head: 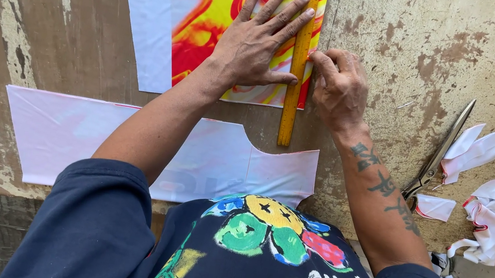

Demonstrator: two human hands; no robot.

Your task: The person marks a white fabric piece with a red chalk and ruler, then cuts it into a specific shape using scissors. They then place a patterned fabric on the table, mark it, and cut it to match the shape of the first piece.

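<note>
Two hands are working at a yellow wooden ruler (299,60) lying on swirled red-and-yellow printed fabric (215,13): the left hand (257,43) is pressing flat, fingers spread open, while the right hand (336,87) is pinching closed beside the ruler's edge; scissors (440,151) are lying nearby.

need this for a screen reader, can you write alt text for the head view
Seen from above, a person's left hand presses flat on red and yellow swirled fabric beside a yellow ruler, while the right hand pinches something small at the ruler's edge. Scissors and white scraps lie right.
</note>
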